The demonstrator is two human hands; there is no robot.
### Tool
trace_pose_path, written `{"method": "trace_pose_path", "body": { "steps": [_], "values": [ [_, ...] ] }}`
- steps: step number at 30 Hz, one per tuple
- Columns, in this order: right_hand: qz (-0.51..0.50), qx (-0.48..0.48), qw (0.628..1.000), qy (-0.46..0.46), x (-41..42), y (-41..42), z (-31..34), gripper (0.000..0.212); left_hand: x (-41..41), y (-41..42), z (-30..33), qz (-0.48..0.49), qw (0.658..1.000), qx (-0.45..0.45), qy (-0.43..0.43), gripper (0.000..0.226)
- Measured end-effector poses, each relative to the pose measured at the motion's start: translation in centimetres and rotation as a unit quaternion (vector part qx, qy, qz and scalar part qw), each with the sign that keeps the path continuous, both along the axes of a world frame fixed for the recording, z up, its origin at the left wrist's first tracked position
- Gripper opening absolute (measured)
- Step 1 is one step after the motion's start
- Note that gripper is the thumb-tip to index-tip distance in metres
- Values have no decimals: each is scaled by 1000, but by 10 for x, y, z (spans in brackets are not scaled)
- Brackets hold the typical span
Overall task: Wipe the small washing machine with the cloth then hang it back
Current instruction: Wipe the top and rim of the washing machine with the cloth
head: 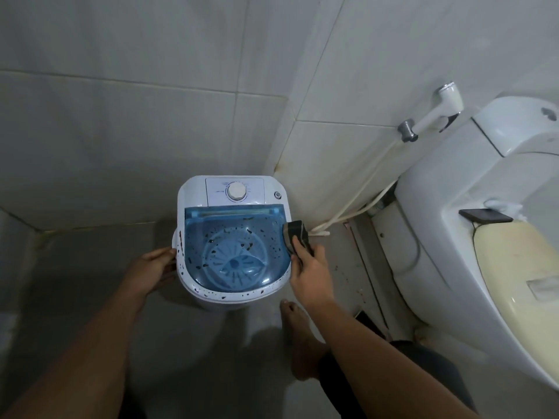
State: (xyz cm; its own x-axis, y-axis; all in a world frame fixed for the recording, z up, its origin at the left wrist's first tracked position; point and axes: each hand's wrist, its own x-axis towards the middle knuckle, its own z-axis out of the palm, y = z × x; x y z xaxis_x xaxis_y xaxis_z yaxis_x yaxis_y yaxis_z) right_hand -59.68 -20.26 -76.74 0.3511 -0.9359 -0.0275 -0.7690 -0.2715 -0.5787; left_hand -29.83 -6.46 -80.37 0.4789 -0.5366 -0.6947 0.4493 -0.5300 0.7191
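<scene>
A small white washing machine (193, 192) with a see-through blue lid (233, 237) and a round dial stands on the floor in a tiled corner. Dark specks dot the lid and the white rim. My left hand (155, 269) holds the machine's left side, fingers on its edge. My right hand (308, 272) grips a dark folded cloth (295, 232) and presses it on the lid's right edge.
A white toilet (453, 237) stands close on the right, a dark phone (485, 215) lying on its rim. A bidet sprayer (435, 113) hangs on the wall, its hose trailing down behind the machine. My bare foot (298, 337) is just in front of the machine.
</scene>
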Motion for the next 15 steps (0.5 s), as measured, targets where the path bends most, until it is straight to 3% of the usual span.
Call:
{"method": "trace_pose_path", "body": {
  "steps": [4, 8, 13, 15],
  "values": [
    [-1, 67, 997, -27, -4, -23, 17, 40, -5, -1, 8, -6, 1000, -3, -6, 35],
    [-65, 59, 995, -42, 15, -66, 38, 45, -7, -1, 11, -12, 1000, 2, -6, 34],
    [-42, 111, 992, -31, 40, -68, 17, 47, -4, -4, 10, -14, 1000, 16, -11, 34],
    [-80, 113, 988, -62, 40, -48, 5, 47, -3, -3, 8, -13, 1000, 17, -14, 34]
  ]
}}
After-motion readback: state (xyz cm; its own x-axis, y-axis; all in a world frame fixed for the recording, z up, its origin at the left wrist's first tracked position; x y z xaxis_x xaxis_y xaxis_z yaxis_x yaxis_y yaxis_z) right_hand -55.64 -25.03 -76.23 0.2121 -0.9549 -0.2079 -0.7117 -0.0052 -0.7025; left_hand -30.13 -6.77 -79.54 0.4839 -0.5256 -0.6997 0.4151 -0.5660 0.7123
